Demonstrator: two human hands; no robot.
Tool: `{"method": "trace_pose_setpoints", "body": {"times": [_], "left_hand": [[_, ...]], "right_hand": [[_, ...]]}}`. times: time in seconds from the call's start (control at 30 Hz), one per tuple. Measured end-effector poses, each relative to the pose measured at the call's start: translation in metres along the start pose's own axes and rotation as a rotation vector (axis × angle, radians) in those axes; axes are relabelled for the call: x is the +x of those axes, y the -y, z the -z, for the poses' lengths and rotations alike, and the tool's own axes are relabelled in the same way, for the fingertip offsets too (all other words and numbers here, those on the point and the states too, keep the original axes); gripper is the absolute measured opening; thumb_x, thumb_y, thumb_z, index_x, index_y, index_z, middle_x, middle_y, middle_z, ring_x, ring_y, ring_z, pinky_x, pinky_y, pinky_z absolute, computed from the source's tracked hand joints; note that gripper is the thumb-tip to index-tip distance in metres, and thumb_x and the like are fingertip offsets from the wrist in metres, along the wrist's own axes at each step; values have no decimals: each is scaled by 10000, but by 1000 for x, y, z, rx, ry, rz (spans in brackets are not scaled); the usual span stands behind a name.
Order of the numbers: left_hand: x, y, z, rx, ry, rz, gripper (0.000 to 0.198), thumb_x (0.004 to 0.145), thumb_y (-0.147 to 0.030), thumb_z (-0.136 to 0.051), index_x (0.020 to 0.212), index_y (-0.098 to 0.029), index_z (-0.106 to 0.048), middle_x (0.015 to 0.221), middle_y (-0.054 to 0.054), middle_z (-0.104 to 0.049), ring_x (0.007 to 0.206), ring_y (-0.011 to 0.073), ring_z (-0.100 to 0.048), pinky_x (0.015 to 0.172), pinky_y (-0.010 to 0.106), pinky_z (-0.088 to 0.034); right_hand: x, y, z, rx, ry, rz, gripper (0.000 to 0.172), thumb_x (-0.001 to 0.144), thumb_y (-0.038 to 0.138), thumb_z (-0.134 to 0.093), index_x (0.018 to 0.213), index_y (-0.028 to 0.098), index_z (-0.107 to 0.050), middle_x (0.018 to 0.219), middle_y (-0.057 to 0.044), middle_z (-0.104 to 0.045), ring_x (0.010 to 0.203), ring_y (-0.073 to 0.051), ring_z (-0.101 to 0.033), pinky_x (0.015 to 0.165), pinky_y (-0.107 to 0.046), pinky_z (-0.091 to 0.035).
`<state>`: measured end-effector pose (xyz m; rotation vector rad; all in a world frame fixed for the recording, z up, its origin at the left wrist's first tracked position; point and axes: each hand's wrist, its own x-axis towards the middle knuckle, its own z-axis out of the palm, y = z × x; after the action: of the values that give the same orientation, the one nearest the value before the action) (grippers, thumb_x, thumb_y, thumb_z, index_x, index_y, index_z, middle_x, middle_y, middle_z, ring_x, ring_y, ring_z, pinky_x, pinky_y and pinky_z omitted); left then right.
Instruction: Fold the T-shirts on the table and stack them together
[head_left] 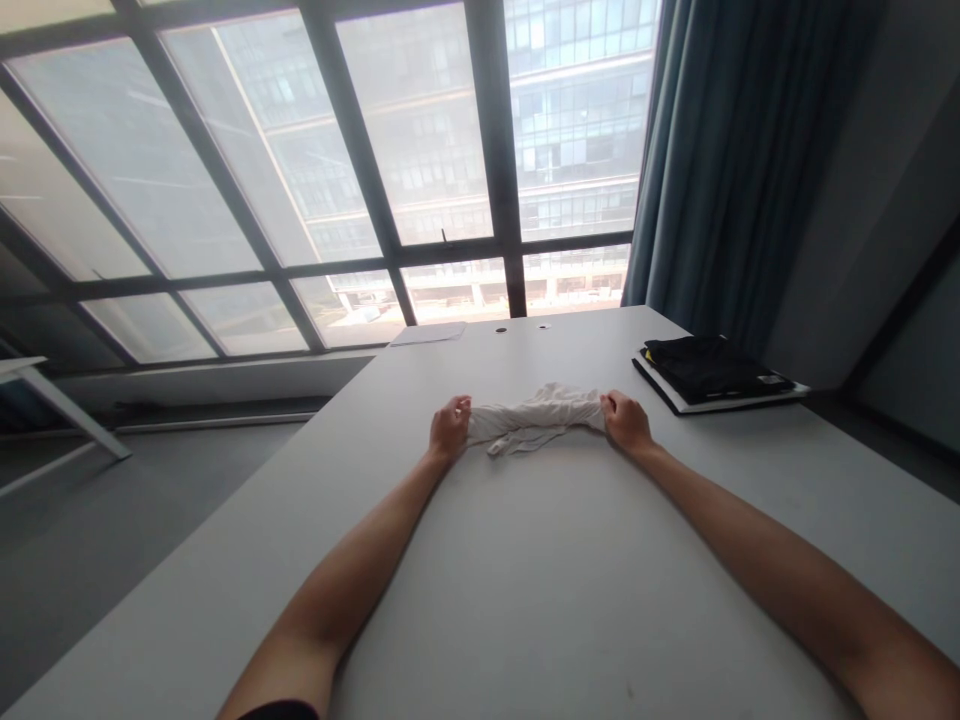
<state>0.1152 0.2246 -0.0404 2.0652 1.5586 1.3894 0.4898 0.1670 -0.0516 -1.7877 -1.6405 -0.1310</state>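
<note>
A light beige cloth, bunched and creased, stretches sideways between my two hands just above or on the white table. My left hand is closed round its left end. At the other end, my right hand grips the fabric with the fingers curled in. Below the middle of the cloth a thin strip or cord of the same pale colour hangs in a loose loop. Whether the cloth's middle touches the tabletop is hard to tell.
Folded black fabric lies on a white and black flat stack at the right. Thin white sheets rest at the table's far left corner. Two small round holes are near the far edge. Windows and a dark blue curtain stand behind.
</note>
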Motion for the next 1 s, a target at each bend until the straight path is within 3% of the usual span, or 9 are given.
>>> {"method": "trace_pose_setpoints", "body": {"times": [0.13,0.23,0.3,0.43,0.53,0.63,0.77,0.83,1.0], "left_hand": [[-4,-13,7,184,-31,-264,288,974,-296,-499,1181,-193,-671,1072,98,-681,1064,242,-621,986,387,-462],[-10,-24,4,329,184,-504,310,987,-354,-543,1253,-234,-649,1182,92,-672,1140,246,-602,1028,393,-440],[-14,-29,-1,372,334,-550,403,955,-397,-616,1338,-268,-608,1284,81,-647,1181,252,-596,1029,381,-448],[-14,-31,-6,328,433,-425,400,936,-373,-635,1321,-267,-634,1246,60,-684,1088,239,-660,943,325,-503],[-4,-32,4,190,478,-293,302,918,-365,-638,1164,-211,-724,1103,58,-746,974,230,-696,881,307,-521],[13,-38,21,6,640,-166,360,863,-438,-691,1099,-174,-751,974,50,-773,878,224,-705,793,294,-540],[47,-49,38,-52,763,-73,476,831,-494,-713,1185,-176,-727,941,42,-770,865,233,-706,744,293,-555],[64,-55,37,74,673,-92,426,849,-430,-712,1193,-179,-721,991,54,-762,923,249,-699,811,324,-556],[72,-69,10,520,135,-207,499,877,-108,-625,1361,-228,-602,1390,120,-584,1259,311,-545,1052,464,-450]], "right_hand": [[-1,1,6,-79,-128,106,311,1009,334,-418,976,168,-679,1020,-131,-670,993,-272,-551,824,-347,-337],[-5,8,12,-110,-111,195,343,1011,370,-429,931,170,-695,1032,-137,-659,1035,-282,-530,902,-388,-330],[-6,10,14,-103,-38,254,368,1004,421,-453,913,173,-709,1044,-135,-663,1058,-281,-531,936,-400,-332],[0,5,20,-34,255,384,331,898,450,-622,1088,198,-723,1171,-118,-672,1108,-280,-549,920,-361,-386],[14,-2,35,132,529,423,324,821,370,-678,1094,204,-731,1057,-64,-723,973,-236,-615,812,-294,-432],[36,-4,58,293,737,320,287,775,409,-687,906,162,-752,810,-21,-716,775,-198,-622,660,-255,-430],[78,4,79,393,971,178,364,700,476,-748,869,154,-758,786,-35,-720,716,-197,-630,601,-250,-440],[99,11,77,326,887,149,350,737,460,-733,915,160,-760,834,-53,-732,774,-224,-651,650,-271,-470],[117,32,39,-17,140,162,332,876,286,-613,1180,184,-699,1177,-133,-692,1134,-306,-583,966,-396,-450]]}}
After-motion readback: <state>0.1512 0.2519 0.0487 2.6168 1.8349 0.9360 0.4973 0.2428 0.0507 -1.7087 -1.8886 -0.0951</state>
